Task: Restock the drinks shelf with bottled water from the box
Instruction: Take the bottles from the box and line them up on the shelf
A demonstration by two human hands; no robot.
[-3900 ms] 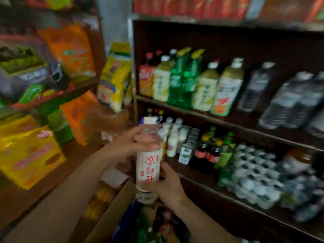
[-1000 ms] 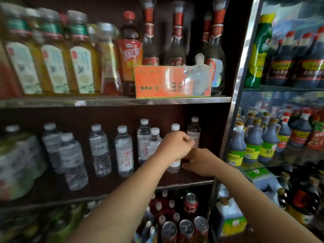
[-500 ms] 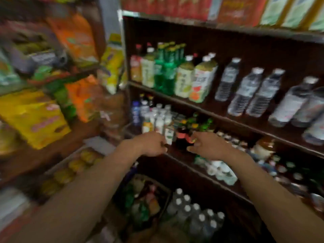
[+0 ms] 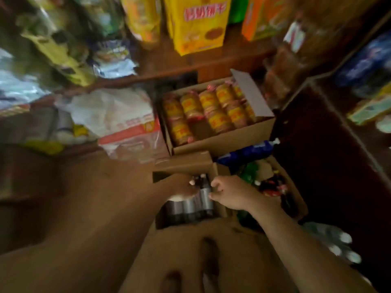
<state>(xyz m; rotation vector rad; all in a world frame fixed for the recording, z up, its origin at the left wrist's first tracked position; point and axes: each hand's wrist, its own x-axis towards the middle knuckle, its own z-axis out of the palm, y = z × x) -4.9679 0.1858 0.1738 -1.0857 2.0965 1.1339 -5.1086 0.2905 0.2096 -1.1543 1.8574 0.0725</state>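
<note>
**Down at the box, both hands on the next bottle**

Now we're looking straight down into the open cardboard box (image 4: 186, 166), and there's the stock: bottled water (image 4: 188, 208) packed upright in tight rows, dark and blurry in this light. The right hand (image 4: 230, 194) reaches in from the right, fingers curled against the side of one bottle near the top of the pack, thumb up over its shoulder. That reads as a grip on it. The left hand (image 4: 186, 188) comes in from the other side, a fingertip or two showing pale against the same bottle, but the forearm and the blur hide the rest, so whether it's gripping or only steadying, I can't tell.

How will that bottle handle? A full one has some weight, and thin clear plastic gives under a squeeze, so my call is to take it round the firm shoulder just below the cap, or low on the body once it's clear of its neighbours. The walls look smooth and could slip if pinched too lightly. They're wedged close together, so a straight upward pull should free it best.

Just beyond sits another open box of yellow-labelled rolls (image 4: 209, 111), and to the right a carton of mixed drinks (image 4: 270, 185). The drinks shelf itself is out of shot.
</note>
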